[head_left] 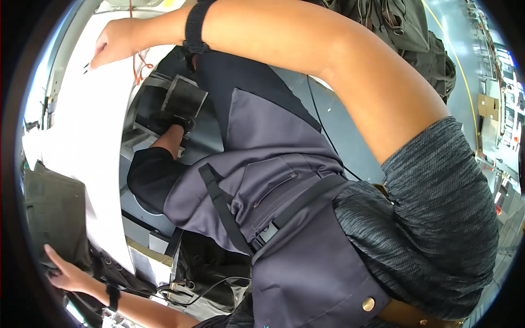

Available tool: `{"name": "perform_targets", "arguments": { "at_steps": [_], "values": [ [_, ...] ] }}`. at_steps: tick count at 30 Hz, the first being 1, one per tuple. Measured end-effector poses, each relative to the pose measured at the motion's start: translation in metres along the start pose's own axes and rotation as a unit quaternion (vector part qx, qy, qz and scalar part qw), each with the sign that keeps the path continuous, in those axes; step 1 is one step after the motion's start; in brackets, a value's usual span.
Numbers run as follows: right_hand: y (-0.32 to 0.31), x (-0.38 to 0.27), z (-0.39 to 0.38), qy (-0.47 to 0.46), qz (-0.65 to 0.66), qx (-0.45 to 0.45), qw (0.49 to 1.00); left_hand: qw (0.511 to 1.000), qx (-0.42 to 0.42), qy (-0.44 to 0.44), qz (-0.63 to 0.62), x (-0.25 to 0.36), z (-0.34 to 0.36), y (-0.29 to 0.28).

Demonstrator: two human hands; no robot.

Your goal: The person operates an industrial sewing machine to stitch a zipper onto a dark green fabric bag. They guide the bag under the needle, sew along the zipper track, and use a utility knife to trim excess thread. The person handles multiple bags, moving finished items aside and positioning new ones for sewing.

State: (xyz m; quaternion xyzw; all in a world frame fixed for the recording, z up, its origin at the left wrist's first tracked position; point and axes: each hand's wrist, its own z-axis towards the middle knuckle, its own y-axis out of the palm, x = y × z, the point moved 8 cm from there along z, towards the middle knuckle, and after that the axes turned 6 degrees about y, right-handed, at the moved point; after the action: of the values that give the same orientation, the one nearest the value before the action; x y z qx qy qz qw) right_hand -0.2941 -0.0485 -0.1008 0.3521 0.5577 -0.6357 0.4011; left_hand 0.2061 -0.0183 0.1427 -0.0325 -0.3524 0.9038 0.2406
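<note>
At the upper left, my right hand (114, 45) is closed over the white tabletop (93, 115). Small dark pointed tips (86, 68) stick out below its fingers; the rest of that tool is hidden in the hand. My left hand (68, 275) is at the lower left, beside a dark olive fabric bag (57, 210). One finger stretches upward, apart from the others, and the hand lies against dark material. Whether the lower fingers touch the bag cannot be made out. An orange-red cord (135, 57) hangs near my right wrist.
My apron-covered lap (262, 180) fills the middle. Below the table are a dark foot pedal (183, 98) and my foot. More dark olive bags (383, 24) are piled at the upper right. A black cable (322, 128) crosses the grey floor. Another dark bag (210, 273) lies near my left forearm.
</note>
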Motion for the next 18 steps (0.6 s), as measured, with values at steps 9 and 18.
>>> {"name": "perform_targets", "arguments": {
  "at_steps": [9, 18],
  "values": [
    [-0.002, 0.005, -0.004, 0.006, -0.004, -0.004, 1.000, 0.947, -0.304, -0.085, 0.061, 0.022, -0.068, -0.028],
    [-0.020, -0.002, -0.041, -0.018, 0.091, -0.004, 0.996, 0.905, -0.313, -0.288, 0.020, 0.019, -0.087, -0.043]
  ]
}}
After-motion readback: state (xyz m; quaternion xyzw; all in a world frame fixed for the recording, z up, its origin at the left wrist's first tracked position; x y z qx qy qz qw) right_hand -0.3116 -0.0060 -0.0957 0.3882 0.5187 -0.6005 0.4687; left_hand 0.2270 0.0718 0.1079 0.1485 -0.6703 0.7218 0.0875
